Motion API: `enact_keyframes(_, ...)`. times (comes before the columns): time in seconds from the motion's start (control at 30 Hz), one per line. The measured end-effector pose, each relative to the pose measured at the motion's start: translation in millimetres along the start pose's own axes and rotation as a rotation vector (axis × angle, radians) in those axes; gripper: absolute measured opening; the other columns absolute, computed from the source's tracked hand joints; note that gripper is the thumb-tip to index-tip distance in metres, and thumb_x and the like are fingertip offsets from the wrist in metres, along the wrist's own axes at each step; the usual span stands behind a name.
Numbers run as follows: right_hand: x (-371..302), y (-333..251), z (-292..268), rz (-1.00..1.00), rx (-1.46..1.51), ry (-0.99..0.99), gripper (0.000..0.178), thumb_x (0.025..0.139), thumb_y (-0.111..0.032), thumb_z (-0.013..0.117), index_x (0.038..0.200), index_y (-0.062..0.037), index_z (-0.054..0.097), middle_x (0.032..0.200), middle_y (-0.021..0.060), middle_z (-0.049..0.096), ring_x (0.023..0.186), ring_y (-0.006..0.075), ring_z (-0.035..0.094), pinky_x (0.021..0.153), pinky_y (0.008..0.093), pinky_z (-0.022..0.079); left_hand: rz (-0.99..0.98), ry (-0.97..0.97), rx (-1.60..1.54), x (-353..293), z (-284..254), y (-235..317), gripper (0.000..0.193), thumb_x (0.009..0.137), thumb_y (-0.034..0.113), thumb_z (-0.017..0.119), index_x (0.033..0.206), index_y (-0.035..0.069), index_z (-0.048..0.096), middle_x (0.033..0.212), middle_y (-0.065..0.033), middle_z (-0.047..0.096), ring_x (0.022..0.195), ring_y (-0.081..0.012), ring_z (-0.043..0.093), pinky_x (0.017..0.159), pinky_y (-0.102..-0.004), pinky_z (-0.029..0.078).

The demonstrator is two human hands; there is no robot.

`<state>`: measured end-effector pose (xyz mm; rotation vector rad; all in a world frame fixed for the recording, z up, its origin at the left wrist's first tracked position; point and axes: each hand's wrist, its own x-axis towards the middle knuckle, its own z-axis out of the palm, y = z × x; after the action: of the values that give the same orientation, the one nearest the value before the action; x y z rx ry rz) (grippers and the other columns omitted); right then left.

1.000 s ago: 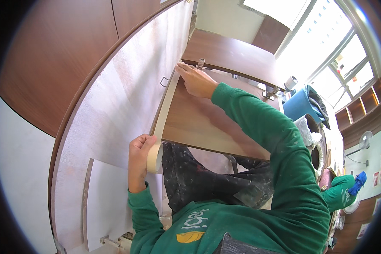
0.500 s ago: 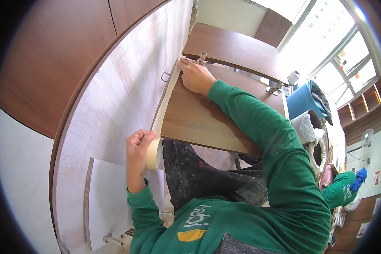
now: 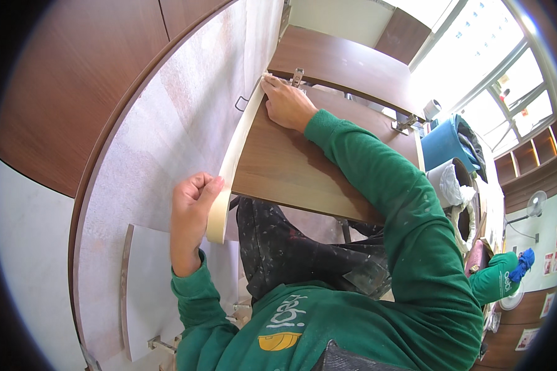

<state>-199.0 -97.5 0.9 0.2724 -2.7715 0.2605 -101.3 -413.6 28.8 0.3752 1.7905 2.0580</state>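
A roll of cream masking tape (image 3: 216, 227) is gripped in my left hand (image 3: 192, 204), just off the near left corner of a brown wood-grain panel (image 3: 303, 167). From the roll, a tape strip (image 3: 241, 139) runs taut along the panel's left edge to its far corner. There, the closed fingers of my right hand (image 3: 286, 105) press the strip's far end against the corner. Fingers and tape hide that end. My right forearm crosses over the panel.
Metal hinges (image 3: 405, 123) sit along the panel's far side, with another brown board (image 3: 346, 59) beyond. A mottled pale board (image 3: 167, 123) stands close on the left. At right are a blue bin (image 3: 444, 145) and a bag-lined bucket (image 3: 449, 182). A person in a green sleeve (image 3: 492, 284) is farther right.
My left hand has shifted left and slightly up with the tape roll, and the strip now swings out from the panel's edge. My right hand stays at the far corner.
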Motion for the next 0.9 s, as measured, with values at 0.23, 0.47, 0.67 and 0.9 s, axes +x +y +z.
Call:
enact_keyframes(0.23, -1.3, -11.2, -11.7, 0.029, 0.057, -0.04, 0.046, 0.09, -0.005, 0.054, 0.134, 0.007, 0.052, 0.144, 0.0272, 0.053, 0.125, 0.0436, 0.058, 0.105, 0.0475, 0.05, -0.122, 0.052, -0.124, -8.8, -10.1, -42.4, 0.025, 0.102, 0.02, 0.066, 0.081, 0.007, 0.062, 0.069, 0.007, 0.058, 0.058, 0.0008, 0.045, 0.052, -0.0205, 0.034)
enact_keyframes(0.47, -2.5, -5.0, -6.4, -0.009, 0.034, 0.009, 0.046, 0.091, -0.005, 0.052, 0.136, 0.0059, 0.052, 0.146, 0.0275, 0.052, 0.126, 0.0441, 0.058, 0.105, 0.0489, 0.05, -0.136, 0.031, -0.196, -7.3, -10.9, -50.0, 0.025, 0.102, 0.02, 0.065, 0.08, 0.008, 0.061, 0.069, 0.0053, 0.06, 0.057, 0.0, 0.048, 0.052, -0.0205, 0.037)
enact_keyframes(0.67, -2.6, -10.9, -12.3, 0.027, 0.025, -0.028, 0.05, 0.091, -0.007, 0.052, 0.14, 0.0034, 0.052, 0.149, 0.0265, 0.05, 0.128, 0.0436, 0.057, 0.107, 0.0481, 0.049, -0.157, 0.045, -0.331, -8.9, 1.8, -48.0, 0.023, 0.103, 0.02, 0.064, 0.083, 0.008, 0.061, 0.073, 0.003, 0.063, 0.059, -0.0014, 0.052, 0.054, -0.0203, 0.041)
enact_keyframes(0.9, -1.8, -9.3, -9.8, 0.016, 0.027, -0.006, 0.05, 0.091, -0.007, 0.052, 0.14, 0.0016, 0.054, 0.15, 0.0249, 0.05, 0.127, 0.0433, 0.058, 0.108, 0.0485, 0.049, -0.122, 0.02, -0.323, -7.0, 0.5, -52.3, 0.022, 0.103, 0.019, 0.064, 0.084, 0.008, 0.061, 0.074, 0.0025, 0.063, 0.059, -0.0017, 0.052, 0.054, -0.02, 0.042)
